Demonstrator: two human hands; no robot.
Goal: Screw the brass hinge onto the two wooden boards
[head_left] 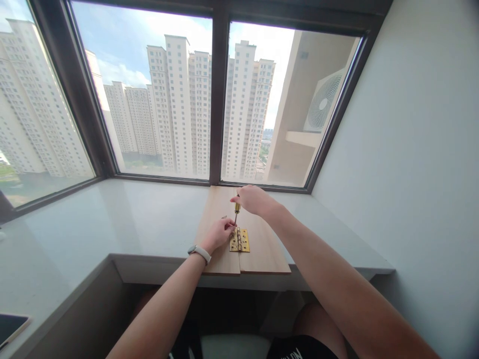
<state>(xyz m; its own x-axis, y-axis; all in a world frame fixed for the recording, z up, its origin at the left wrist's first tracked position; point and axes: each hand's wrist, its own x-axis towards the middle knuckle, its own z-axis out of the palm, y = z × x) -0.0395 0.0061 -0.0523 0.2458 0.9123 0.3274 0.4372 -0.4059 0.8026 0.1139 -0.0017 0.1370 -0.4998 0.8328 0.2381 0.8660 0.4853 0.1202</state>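
Observation:
My right hand (253,198) is closed round the handle of a screwdriver (237,208), which has a yellowish handle and points down. Its shaft reaches the upper left part of a brass hinge (245,241). The hinge lies opened flat across the seam between two light wooden boards (262,252). With a pale-banded watch on its wrist, my left hand (220,233) presses its fingertips together at the screwdriver's tip. Whatever those fingers pinch is too small and hidden to make out. A small object (224,217) lies on the left board, just beyond this hand.
The boards rest on a white windowsill counter (160,219) and overhang its front edge slightly. A dark-framed window (219,124) stands behind, and a white wall (404,139) rises at right. A dark flat device (13,326) lies at the lower left.

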